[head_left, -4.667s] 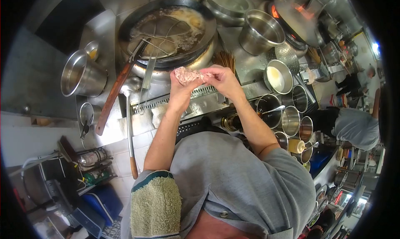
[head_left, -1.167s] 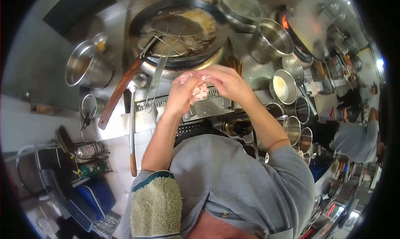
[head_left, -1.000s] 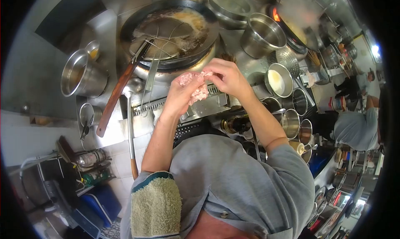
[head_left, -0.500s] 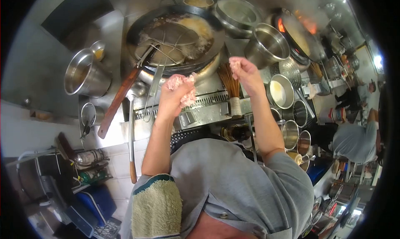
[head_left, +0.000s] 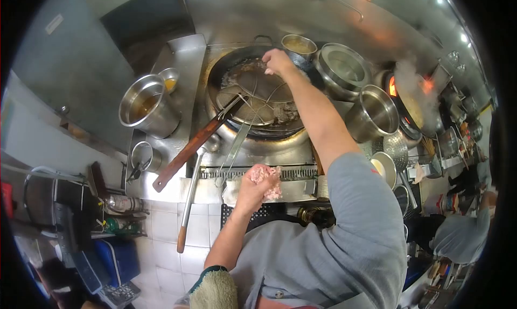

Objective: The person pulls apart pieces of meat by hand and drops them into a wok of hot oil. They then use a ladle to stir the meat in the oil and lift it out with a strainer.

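1. Left hand (head_left: 257, 185) was closed around a lump of pink minced meat (head_left: 265, 175), held just off the near side of the wok (head_left: 212, 75), above the front ledge.
2. Right hand (head_left: 277, 60) was out over the wok's far rim, fingers bunched and pointing down at the oil. Couldn't tell whether anything was pinched in them.
3. Wire skimmer (head_left: 258, 91) lay inside the wok, and a steel pot (head_left: 145, 104) stood just left of it.
4. My read: the mince looked soft, wet, sticky and light, so it would tear and smear rather than lift whole.
5. Best hold: cup it in the palm and pinch bits off the top edge with the fingertips.
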A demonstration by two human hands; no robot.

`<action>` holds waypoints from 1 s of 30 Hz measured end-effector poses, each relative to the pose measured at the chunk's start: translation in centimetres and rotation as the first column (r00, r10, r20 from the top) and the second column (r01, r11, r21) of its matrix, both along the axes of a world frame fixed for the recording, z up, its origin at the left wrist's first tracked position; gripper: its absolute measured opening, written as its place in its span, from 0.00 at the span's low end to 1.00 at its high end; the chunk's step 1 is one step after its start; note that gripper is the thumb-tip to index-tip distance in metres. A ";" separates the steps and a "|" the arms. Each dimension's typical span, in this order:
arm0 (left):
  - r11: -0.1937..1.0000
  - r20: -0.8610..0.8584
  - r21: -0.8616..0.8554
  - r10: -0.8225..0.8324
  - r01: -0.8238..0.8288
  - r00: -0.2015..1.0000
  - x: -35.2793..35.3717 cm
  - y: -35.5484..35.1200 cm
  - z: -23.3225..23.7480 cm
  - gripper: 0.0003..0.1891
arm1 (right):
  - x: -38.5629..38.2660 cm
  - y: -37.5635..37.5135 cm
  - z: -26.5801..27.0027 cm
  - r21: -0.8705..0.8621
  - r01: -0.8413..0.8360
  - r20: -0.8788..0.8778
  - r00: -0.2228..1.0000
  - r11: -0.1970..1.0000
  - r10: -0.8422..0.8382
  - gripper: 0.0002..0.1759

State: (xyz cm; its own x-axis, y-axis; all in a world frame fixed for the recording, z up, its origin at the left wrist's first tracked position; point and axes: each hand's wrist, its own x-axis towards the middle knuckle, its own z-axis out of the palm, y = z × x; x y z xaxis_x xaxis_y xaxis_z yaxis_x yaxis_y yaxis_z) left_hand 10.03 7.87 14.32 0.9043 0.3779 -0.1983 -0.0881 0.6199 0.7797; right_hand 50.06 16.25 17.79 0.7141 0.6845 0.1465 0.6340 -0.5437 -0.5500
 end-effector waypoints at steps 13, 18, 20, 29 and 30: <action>0.933 0.102 0.084 -0.356 0.349 0.929 5.0 1.6 1.7 0.16 | -25.5 -21.6 -2.0 0.661 0.332 -0.744 0.403 0.673 0.533 0.28; 0.915 0.111 0.147 -0.392 0.375 0.913 6.2 -1.3 0.1 0.14 | -30.3 -24.0 0.1 0.500 0.200 -0.480 0.874 0.843 0.078 0.21; 0.889 0.095 0.118 -0.454 0.443 0.886 5.7 -1.8 1.0 0.13 | -30.8 -24.5 0.1 0.513 0.206 -0.403 0.915 0.833 0.023 0.20; 0.768 0.045 0.207 -0.627 0.606 0.778 4.9 -0.9 0.7 0.13 | -28.5 -26.6 1.4 0.262 0.085 -0.367 0.930 0.961 0.018 0.08; 0.755 0.054 0.224 -0.641 0.616 0.766 5.0 -0.6 0.8 0.14 | -27.9 -26.9 1.8 0.260 0.153 -0.537 0.844 0.953 0.011 0.09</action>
